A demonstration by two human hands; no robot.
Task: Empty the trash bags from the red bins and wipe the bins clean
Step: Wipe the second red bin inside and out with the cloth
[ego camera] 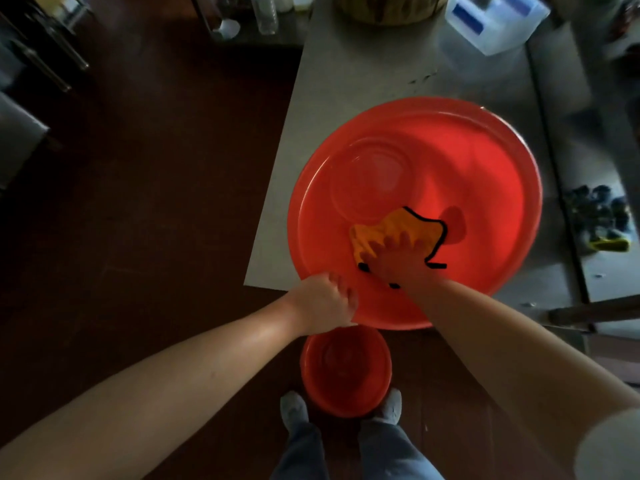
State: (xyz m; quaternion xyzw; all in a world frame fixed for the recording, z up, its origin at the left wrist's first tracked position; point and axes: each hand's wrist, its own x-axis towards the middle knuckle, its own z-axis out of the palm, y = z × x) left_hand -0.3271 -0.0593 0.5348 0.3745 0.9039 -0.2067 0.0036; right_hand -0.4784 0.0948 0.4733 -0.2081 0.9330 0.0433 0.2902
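Container (495, 22) beyond bin (467, 150), smaller bin (346, 372) below

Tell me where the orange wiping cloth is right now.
In the head view, the orange black-edged cloth lies inside the large round red plastic bin on the grey table, centre-right, pressed under the right hand.

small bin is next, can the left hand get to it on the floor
Probably yes: the small bin stands just below the left hand, nothing between, though that hand grips the big bin.
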